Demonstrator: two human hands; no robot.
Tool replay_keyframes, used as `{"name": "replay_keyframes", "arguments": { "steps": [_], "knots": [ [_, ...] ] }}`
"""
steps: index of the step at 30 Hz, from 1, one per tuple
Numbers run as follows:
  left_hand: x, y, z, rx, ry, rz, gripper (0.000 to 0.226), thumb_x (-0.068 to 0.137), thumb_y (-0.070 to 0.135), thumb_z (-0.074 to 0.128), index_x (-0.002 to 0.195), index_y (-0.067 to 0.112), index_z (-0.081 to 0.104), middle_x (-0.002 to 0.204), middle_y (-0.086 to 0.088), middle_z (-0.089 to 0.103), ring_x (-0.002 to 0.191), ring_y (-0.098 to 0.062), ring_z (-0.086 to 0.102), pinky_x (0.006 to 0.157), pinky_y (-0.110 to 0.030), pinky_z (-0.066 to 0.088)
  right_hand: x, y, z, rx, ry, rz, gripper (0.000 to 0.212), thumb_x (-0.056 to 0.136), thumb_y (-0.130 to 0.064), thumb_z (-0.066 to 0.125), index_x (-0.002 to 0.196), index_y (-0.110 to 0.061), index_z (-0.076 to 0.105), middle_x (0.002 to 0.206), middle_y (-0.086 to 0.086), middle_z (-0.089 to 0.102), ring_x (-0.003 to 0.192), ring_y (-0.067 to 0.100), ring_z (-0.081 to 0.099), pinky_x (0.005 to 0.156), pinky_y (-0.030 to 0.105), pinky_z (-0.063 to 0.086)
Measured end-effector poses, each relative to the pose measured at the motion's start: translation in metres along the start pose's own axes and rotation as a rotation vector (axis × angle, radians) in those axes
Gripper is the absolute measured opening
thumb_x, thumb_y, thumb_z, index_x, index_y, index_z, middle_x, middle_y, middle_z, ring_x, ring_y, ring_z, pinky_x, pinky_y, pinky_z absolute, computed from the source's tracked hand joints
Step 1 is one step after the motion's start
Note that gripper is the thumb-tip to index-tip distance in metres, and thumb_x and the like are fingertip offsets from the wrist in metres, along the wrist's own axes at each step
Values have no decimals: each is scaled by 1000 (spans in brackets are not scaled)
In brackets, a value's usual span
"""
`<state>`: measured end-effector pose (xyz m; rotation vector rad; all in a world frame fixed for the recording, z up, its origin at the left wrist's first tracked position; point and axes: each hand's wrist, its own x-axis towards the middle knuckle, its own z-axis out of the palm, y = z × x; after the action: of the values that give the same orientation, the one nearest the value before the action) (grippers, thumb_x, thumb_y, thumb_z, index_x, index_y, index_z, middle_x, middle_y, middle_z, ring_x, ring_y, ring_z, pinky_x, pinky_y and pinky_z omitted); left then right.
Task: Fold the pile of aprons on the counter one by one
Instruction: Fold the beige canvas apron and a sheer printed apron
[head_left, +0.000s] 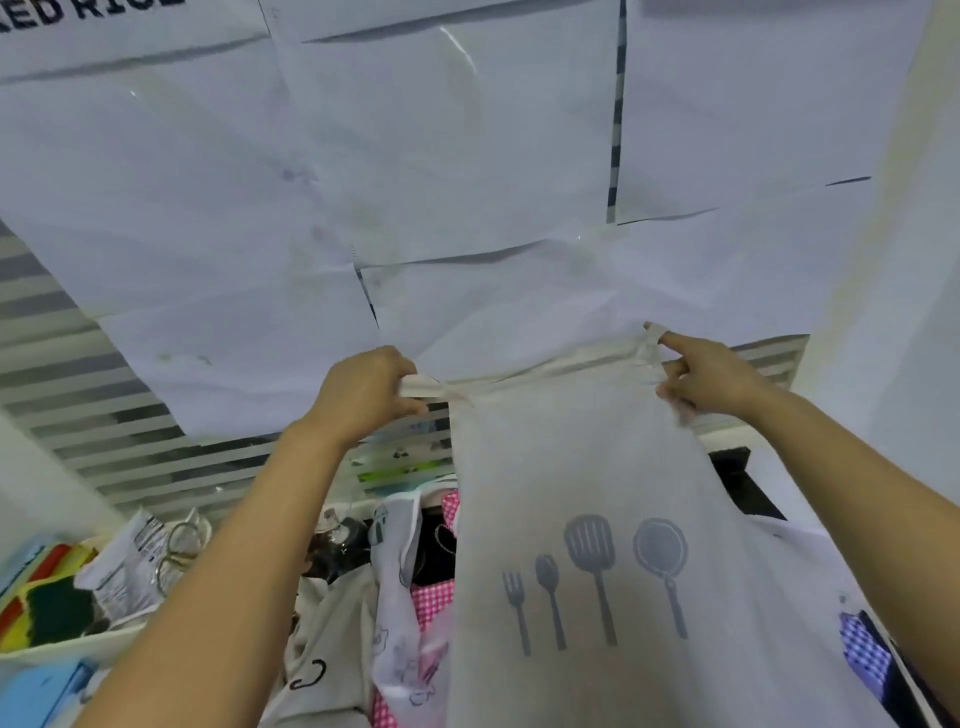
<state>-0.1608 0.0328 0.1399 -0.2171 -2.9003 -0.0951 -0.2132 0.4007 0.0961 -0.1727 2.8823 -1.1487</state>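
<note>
Holding a beige apron up by its top edge, the person in the head view seems to be at the opening step of one fold. The left hand grips the left corner and the right hand pinches the right, well apart. The cloth hangs over the pile of aprons nearby. Next, probably, the corners must meet evenly. Its grey utensil print carries no words. Far left, cut-off letters on the wall read "ED RICE". The near-left packet has unreadable print.
</note>
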Motion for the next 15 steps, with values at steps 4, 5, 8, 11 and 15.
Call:
{"name": "replay_keyframes", "arguments": {
  "steps": [4, 5, 8, 11, 15],
  "knots": [
    [21, -13, 38, -55, 128, 1, 45, 73, -4, 71, 114, 14, 63, 121, -8, 51, 109, -29, 48, 82, -26, 38, 28, 15, 29, -18, -15, 60, 55, 85, 4, 61, 135, -15, 47, 70, 10, 67, 54, 16, 64, 59, 27, 51],
    [22, -13, 47, -71, 154, 11, 51, 72, -10, 67, 117, 12, 61, 124, -10, 50, 112, -30, 47, 85, -26, 36, 34, 20, 36, 3, -22, 86, 58, 85, 4, 61, 137, -15, 46, 75, 10, 68, 58, 17, 65, 60, 26, 51],
    [20, 3, 77, -136, 241, -5, 60, 67, -18, 60, 123, 5, 58, 127, -18, 48, 114, -34, 47, 91, -33, 44, 51, 37, 56, 34, 1, 173, 57, 84, 7, 58, 136, -12, 48, 88, 9, 65, 70, 19, 66, 60, 20, 48],
    [-1, 52, 115, -284, 241, -74, 38, 80, -4, 60, 117, 4, 56, 108, -16, 59, 94, -31, 58, 76, -38, 52, 61, 55, 83, -30, 75, 222, 55, 81, 3, 63, 134, -7, 53, 105, 13, 65, 92, 26, 62, 80, 27, 47],
    [-45, 123, 185, -406, -415, -178, 33, 95, 23, 51, 124, 8, 45, 108, -12, 64, 101, -27, 60, 87, -34, 46, 53, 70, 124, 38, 136, 292, 47, 86, -7, 65, 127, 2, 44, 121, 20, 53, 89, 26, 54, 74, 31, 45]
  ]
}}
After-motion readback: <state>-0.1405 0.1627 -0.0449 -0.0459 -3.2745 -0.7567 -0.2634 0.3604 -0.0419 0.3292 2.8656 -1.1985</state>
